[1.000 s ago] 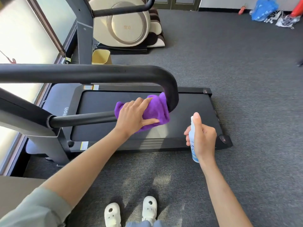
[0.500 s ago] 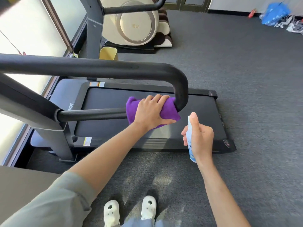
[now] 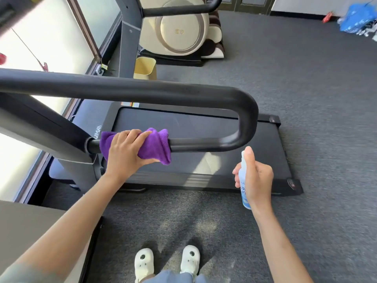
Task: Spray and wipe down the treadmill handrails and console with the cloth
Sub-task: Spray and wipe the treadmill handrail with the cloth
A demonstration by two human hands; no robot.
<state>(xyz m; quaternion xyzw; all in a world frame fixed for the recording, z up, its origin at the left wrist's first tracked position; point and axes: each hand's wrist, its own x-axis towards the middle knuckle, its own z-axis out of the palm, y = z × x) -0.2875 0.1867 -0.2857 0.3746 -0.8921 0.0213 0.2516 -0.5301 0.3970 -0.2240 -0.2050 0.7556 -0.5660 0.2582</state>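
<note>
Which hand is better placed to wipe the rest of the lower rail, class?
Left: the left hand already wraps the cloth around the rail. The right hand holds the spray bottle.

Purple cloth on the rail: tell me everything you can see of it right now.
The purple cloth looks like soft, plush microfibre, bunched and folded rather than spread flat. It is wrapped over the lower bar of the black handrail, close to where the bar meets the grey upright. The left hand clamps it from above, fingers over the top. A loose folded end hangs below the bar on the right.
</note>
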